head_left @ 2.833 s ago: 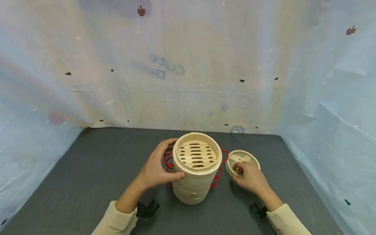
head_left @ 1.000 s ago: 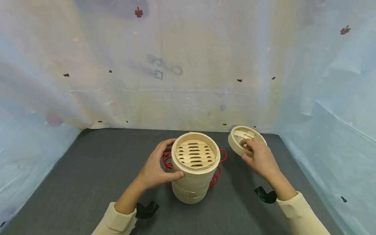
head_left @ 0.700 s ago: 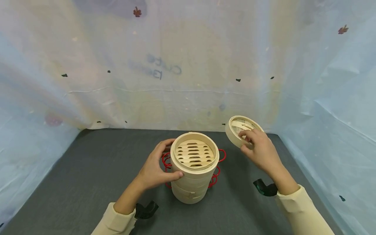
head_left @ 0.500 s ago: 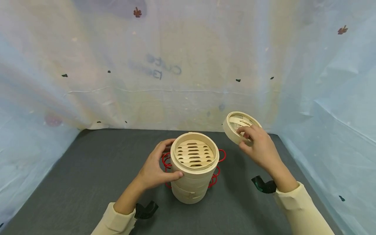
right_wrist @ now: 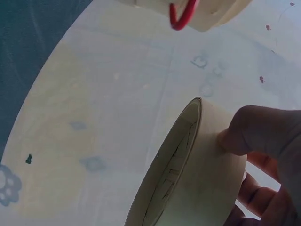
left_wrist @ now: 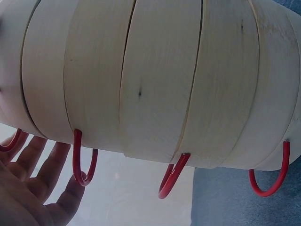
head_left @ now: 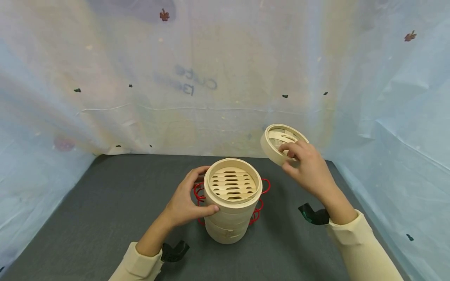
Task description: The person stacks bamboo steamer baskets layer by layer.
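A tall stack of round bamboo steamer baskets (head_left: 226,222) stands on the dark cloth, its slatted top tier uncovered. Red loop handles (head_left: 267,185) stick out on both sides. My left hand (head_left: 184,201) grips the stack's left side near the top, thumb in front and fingers reaching behind. In the left wrist view, its fingers (left_wrist: 49,172) show beyond the red loops. Up and to the right of the stack, my right hand (head_left: 307,166) holds the bamboo steamer lid (head_left: 268,149) tilted in the air. The right wrist view has the thumb pressing the lid's side wall (right_wrist: 207,174).
Dark grey cloth (head_left: 88,226) covers the table. A pale plastic sheet (head_left: 225,78) hangs behind it, and bluish sheeting (head_left: 404,128) rises at the right. Black straps or mounts (head_left: 174,251) sit at both wrists.
My right hand has lifted the lid from the cloth right of the stack, raised it, tilted it, and lately carried it slightly leftward. The left hand and the stack have stayed put.
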Demonstrator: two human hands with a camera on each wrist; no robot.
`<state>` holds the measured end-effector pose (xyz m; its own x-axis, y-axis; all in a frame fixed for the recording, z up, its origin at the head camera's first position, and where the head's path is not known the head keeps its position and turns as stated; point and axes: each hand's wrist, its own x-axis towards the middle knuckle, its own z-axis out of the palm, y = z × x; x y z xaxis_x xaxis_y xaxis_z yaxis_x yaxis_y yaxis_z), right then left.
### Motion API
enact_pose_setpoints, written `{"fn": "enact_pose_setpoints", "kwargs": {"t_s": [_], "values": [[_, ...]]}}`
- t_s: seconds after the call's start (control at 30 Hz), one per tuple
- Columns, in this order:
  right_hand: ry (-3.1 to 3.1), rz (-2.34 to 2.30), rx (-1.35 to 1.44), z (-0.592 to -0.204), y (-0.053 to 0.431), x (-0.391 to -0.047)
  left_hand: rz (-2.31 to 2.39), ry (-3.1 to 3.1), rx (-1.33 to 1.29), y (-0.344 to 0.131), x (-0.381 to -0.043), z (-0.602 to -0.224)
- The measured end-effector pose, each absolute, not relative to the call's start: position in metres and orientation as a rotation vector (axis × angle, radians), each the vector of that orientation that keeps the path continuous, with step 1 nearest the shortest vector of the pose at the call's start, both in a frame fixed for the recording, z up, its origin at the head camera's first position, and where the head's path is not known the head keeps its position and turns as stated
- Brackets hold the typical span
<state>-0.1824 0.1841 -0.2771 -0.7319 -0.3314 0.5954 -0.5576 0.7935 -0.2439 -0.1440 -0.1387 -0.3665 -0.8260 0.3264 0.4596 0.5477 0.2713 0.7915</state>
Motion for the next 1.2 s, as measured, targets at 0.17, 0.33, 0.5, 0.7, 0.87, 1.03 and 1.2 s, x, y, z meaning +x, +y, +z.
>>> {"fn": "enact_pose_setpoints", "kwargs": {"t_s": [0.17,0.33,0.5,0.7,0.87,1.03,1.2], "values": [[-2.439,0.573,0.672,-0.272,0.181,-0.181,-1.586,-2.319,-0.828,-0.139,-0.144,-0.366],[-2.423,0.59,0.702,-0.267,0.178,-0.179,-1.582,-2.337,-0.814,-0.139,-0.145,-0.367],[-2.403,0.6,0.737,-0.265,0.175,-0.175,-1.579,-2.335,-0.813,-0.139,-0.146,-0.369],[-2.369,0.602,0.767,-0.263,0.169,-0.169,-1.566,-2.331,-0.823,-0.139,-0.146,-0.367],[-2.349,0.61,0.808,-0.261,0.162,-0.163,-1.554,-2.335,-0.82,-0.139,-0.146,-0.366],[-2.321,0.597,0.875,-0.258,0.154,-0.156,-1.558,-2.338,-0.815,-0.14,-0.146,-0.366],[-2.282,0.579,0.939,-0.256,0.146,-0.148,-1.54,-2.334,-0.828,-0.142,-0.148,-0.367]]}}
